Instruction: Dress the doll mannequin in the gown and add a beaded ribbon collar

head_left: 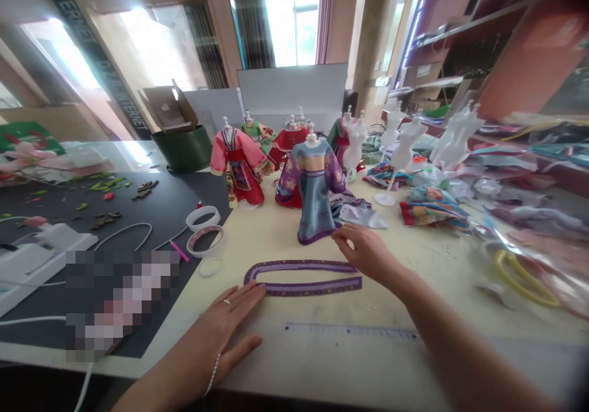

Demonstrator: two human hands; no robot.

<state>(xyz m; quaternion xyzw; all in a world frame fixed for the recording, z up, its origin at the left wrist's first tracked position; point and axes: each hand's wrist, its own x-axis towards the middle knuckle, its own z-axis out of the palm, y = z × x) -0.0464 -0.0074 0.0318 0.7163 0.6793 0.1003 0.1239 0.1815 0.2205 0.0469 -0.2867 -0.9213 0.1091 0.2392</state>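
Leftmost, the left hand (225, 332) lay flat on the cream worktable (294, 314), fingers open, fingertips touching the left end of a purple trimmed fabric band (304, 266) looped flat between the hands. Such open pressure suited the band, steadying it without creasing. A clear ruler (350, 332) lay below. The right hand (365, 252), fingers open and slightly curved, sat just beside the band's right end.

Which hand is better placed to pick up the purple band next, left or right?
Left, probably: the left hand has its fingertips at the purple band, while the right hand sits beyond it, closer to the blue doll dress.
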